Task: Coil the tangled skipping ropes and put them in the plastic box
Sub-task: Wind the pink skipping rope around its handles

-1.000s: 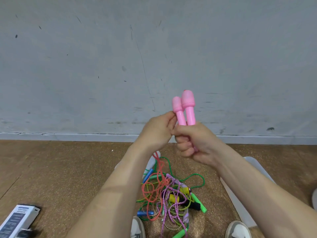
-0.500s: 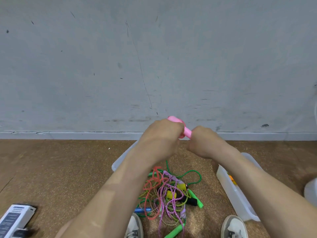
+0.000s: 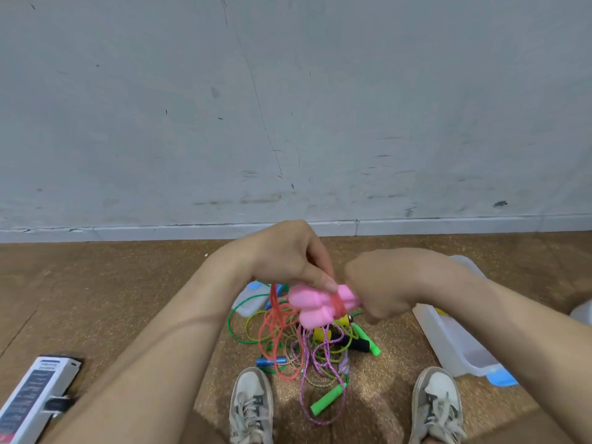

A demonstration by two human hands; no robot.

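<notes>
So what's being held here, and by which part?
The right hand grips both pink handles by their narrow ends. The left hand seems to pinch the orange cord where it loops round them.

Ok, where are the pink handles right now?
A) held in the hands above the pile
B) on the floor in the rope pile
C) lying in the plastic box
A: the right hand grips the pink handles while the left hand pinches the red cord at them, above the rope pile.

Pink handles [image 3: 315, 304], coral-red rope [image 3: 272, 328]; green handle [image 3: 328, 400]; pink-white speckled rope [image 3: 304, 379]; translucent white box [image 3: 455, 347]; brown speckled floor [image 3: 112, 283].
</notes>
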